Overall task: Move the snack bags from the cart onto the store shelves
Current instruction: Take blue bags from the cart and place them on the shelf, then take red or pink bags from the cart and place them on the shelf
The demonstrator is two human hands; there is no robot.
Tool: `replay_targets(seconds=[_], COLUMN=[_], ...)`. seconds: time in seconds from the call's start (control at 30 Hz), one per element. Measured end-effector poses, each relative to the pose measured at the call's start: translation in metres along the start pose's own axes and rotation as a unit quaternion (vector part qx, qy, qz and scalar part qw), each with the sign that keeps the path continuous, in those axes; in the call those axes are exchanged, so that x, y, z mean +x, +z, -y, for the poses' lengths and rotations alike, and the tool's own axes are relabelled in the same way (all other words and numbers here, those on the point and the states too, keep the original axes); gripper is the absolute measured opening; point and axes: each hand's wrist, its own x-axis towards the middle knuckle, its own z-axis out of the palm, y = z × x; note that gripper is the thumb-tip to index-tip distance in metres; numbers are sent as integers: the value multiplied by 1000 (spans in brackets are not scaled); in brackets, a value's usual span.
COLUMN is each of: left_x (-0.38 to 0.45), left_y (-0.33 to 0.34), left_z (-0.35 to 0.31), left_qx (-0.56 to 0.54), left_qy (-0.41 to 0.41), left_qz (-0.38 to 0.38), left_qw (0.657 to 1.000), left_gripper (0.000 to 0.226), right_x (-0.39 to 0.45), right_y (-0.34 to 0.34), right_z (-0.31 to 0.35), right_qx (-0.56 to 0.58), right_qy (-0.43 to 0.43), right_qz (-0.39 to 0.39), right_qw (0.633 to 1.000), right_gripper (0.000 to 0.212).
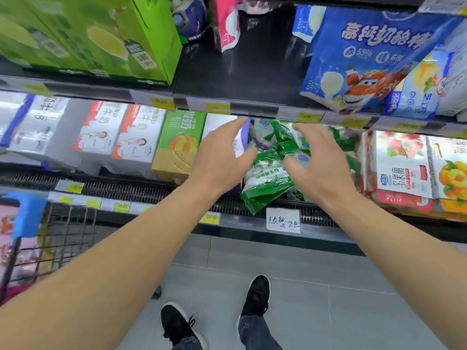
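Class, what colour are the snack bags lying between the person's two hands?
Green and white snack bags, seen best in the head view.

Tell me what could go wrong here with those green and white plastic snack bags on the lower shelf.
1. The front green and white plastic snack bag hangs its corner over the shelf's black grille edge; with the left hand and right hand both open and gripping nothing, it could slide to the floor.
2. The bags lie in a loose heap, so a push might topple others.
3. A falling bag could knock the handwritten white paper price card.
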Motion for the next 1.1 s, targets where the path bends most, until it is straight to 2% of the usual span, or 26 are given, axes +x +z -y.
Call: replay_targets(seconds=[0.13, 0.37, 0.57, 0.7, 0.83, 1.0, 1.1], left_x=[-43, -135, -228, -294, -349, -386, -395], left_y=[-50, -145, -221, -255, -269, -268, -261], left_z=[55, 148, 224, 263, 300, 332, 347], left_qx=[19, 0, -6, -21, -13, -27, -42], left_qy=[-62, -165, -262, -323, -373, -391, -408], left_qz=[-9, -106, -185, -179, -171, -150, -123], left_qw=[998, 980, 947, 929, 912, 908, 904], left_gripper=[56, 50, 48, 48, 57, 48, 47], right_x=[-13, -34, -70, -102, -129, -153, -162], right_y=[42, 119, 179, 213, 251, 303, 320], right_z=[63, 193, 309, 371, 408, 424, 429], right_qx=[-7, -23, -11, -18, -63, -163, -182], right_qy=[-58, -162, -268, -339, -396, -387, -372], right_qz=[61, 167, 226, 287, 367, 474, 492], right_qw=[996, 972, 937, 896, 839, 774, 766], right_gripper=[56, 55, 48, 46, 37, 21, 39])
